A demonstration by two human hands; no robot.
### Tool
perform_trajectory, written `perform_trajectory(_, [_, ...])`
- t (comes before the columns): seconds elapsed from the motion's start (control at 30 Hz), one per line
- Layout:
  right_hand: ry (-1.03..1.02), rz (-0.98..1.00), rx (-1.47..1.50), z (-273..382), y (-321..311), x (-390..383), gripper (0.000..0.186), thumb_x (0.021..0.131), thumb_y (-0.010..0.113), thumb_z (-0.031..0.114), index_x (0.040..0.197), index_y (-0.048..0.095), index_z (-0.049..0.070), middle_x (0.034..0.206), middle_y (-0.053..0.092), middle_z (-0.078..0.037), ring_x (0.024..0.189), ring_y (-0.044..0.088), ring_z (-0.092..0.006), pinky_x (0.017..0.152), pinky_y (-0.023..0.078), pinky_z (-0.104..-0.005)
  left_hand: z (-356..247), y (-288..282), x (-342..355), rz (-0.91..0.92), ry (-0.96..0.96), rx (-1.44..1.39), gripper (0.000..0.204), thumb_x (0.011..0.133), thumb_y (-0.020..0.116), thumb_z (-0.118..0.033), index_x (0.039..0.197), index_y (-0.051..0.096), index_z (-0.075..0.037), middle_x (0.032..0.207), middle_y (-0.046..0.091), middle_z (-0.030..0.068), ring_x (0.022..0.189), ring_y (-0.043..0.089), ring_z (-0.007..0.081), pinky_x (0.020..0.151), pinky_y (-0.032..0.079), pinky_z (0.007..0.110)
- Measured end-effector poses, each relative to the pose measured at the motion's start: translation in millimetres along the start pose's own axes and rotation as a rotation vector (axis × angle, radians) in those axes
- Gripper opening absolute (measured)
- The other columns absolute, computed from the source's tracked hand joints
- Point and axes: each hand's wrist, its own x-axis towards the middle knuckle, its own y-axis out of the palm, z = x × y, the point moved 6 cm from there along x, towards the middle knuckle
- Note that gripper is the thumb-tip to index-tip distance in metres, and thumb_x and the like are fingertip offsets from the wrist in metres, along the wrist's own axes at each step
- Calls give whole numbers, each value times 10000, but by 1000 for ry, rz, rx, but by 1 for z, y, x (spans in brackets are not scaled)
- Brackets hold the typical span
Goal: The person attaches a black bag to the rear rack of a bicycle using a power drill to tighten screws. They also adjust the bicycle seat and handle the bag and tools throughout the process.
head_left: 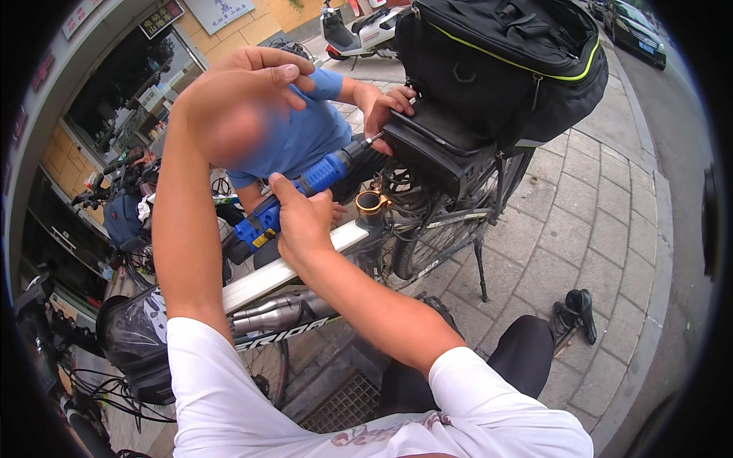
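My left hand (271,76) is raised at the upper left, fingers loosely bent and apart, nothing visible in them. My right hand (304,217) grips a blue-and-black cordless screwdriver (324,172), its bit against or very near the black rack plate (424,156) on the bicycle. A co-worker in a blue top (305,130) has a hand (385,114) on that plate's edge. A black bag with yellow-green piping (504,69) sits on the rack. Below it are a gold seat clamp (370,200) and coiled black cable, above the white frame (282,271) with a steel bottle (282,311).
Other bicycles and gear (122,206) crowd the left by a shop front. A white scooter (347,38) stands behind. Paving (573,229) runs right to a curb and road, with a dark car (637,38) beyond. A metal drain grate (343,397) lies below the bicycle.
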Motion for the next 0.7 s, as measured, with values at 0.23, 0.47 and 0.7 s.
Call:
perform_trajectory(0.23, [-30, -137, -177, -20, -16, 27, 406, 850, 796, 37, 1100, 493, -61, 1036, 613, -131, 879, 609, -178, 809, 509, -326, 39, 30, 20, 207, -164, 420, 471, 987, 757, -306, 1331, 682, 6, 1166, 763, 126, 1011, 745, 195, 899, 589, 338])
perform_trajectory(0.47, [-58, -64, -49, -20, -19, 34, 208, 864, 754, -5, 951, 571, -54, 905, 662, -106, 716, 666, -166, 642, 548, -324, 40, 41, 30, 254, -171, 326, 457, 997, 745, -264, 1334, 669, 35, 1163, 766, 114, 1011, 732, 176, 920, 588, 338])
perform_trajectory(0.7, [116, 391, 14, 30, 4, -22, 166, 900, 718, 23, 998, 586, 44, 897, 609, 4, 767, 578, -72, 701, 476, -259, -46, 53, 6, 138, 242, 230, 436, 1023, 711, -298, 1350, 673, -11, 1140, 767, 123, 1024, 741, 195, 901, 595, 342])
